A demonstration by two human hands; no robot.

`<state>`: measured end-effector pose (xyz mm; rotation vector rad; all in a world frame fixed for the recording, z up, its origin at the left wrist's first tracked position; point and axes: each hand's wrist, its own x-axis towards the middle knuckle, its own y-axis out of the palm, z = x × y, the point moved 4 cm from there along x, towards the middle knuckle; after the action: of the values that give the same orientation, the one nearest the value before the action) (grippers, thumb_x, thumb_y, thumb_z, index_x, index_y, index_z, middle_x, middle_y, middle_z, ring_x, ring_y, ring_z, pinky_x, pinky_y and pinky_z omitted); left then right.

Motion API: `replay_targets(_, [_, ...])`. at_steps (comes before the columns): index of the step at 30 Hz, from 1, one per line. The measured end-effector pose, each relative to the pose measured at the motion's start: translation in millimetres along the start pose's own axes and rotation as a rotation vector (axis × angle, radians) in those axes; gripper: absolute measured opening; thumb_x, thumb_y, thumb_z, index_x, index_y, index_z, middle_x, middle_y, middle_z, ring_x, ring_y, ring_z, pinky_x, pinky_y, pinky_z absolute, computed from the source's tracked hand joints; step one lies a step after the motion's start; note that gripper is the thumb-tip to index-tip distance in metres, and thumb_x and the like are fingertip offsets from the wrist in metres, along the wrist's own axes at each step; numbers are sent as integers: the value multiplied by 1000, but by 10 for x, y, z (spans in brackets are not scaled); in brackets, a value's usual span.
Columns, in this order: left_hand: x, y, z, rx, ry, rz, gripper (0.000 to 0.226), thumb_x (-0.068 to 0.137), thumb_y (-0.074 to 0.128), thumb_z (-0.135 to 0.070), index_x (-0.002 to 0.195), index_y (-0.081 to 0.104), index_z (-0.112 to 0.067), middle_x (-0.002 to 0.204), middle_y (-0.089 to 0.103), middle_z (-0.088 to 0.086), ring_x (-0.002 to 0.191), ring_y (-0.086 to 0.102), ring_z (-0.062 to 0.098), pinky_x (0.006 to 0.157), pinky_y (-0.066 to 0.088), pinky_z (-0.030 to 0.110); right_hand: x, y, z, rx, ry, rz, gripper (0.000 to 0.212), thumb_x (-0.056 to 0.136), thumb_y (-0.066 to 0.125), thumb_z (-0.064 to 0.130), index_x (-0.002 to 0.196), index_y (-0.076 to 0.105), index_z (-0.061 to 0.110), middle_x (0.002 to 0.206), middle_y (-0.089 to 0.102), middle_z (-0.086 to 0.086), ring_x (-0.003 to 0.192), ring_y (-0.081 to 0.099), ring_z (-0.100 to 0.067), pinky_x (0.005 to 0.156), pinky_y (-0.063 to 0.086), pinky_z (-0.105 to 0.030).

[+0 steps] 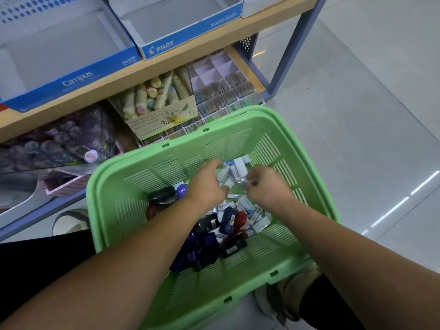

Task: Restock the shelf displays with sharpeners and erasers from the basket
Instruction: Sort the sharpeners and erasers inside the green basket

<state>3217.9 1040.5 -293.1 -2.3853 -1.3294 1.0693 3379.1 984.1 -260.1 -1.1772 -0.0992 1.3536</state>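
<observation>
A green slatted basket (269, 129) stands on the floor in front of the shelf. Inside lie several dark blue, black and red sharpeners (207, 236) and small white-and-blue boxed erasers (252, 210). Both my hands are down in the basket. My left hand (206, 184) curls its fingers round a bunch of white erasers (234, 169) at the far side. My right hand (267, 186) pinches a small eraser pack beside that bunch. Above, on the wooden shelf, stand an empty blue Pilot display box (166, 47) and an empty blue Campus box (76, 78).
The lower shelf holds a hand cream box with tubes (157, 101), a divided tray of small items (223, 91) and purple round items (59, 141) at the left. The blue shelf post (290, 48) rises at the right. Grey tiled floor (369, 139) lies to the right.
</observation>
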Motion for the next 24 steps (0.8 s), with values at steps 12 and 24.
replay_targets(12, [-283, 367, 247, 348, 122, 347, 62, 75, 89, -33, 131, 62, -26, 106, 55, -10, 95, 61, 15, 84, 52, 32, 55, 511, -282, -144, 47, 512, 61, 74, 89, 12, 128, 63, 18, 114, 65, -10, 85, 69, -24, 57, 51, -25])
replay_targets(24, [-562, -874, 298, 631, -128, 175, 30, 80, 70, -26, 108, 61, -24, 91, 63, -6, 87, 63, 18, 78, 55, 31, -31, 419, 245, -157, -69, 338, 30, 74, 80, 14, 100, 66, 16, 92, 71, -4, 80, 64, -14, 74, 60, -33])
